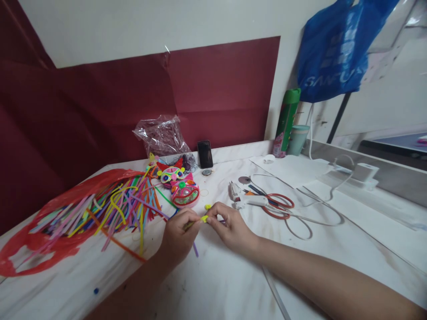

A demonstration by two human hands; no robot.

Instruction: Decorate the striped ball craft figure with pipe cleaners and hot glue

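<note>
My left hand (179, 234) and my right hand (228, 223) meet over the middle of the table, fingertips pinched together. Between them is a small yellow pipe cleaner piece (204, 218), bent or coiled; its exact shape is too small to tell. Another yellow bit (208, 207) shows just above my right fingertips. A purple pipe cleaner (195, 250) sticks out below my left hand. Just beyond the hands sits a colourful handmade figure (173, 174) with a red-rimmed pouch (185, 195) in front of it.
Many pipe cleaners (115, 209) lie on a red plastic bag (71, 244) at the left. To the right are a white glue gun (250, 201), orange-handled scissors (278, 205) and looping cables. A phone (204, 154), a green spray can (287, 122) and a cup (298, 139) stand at the back.
</note>
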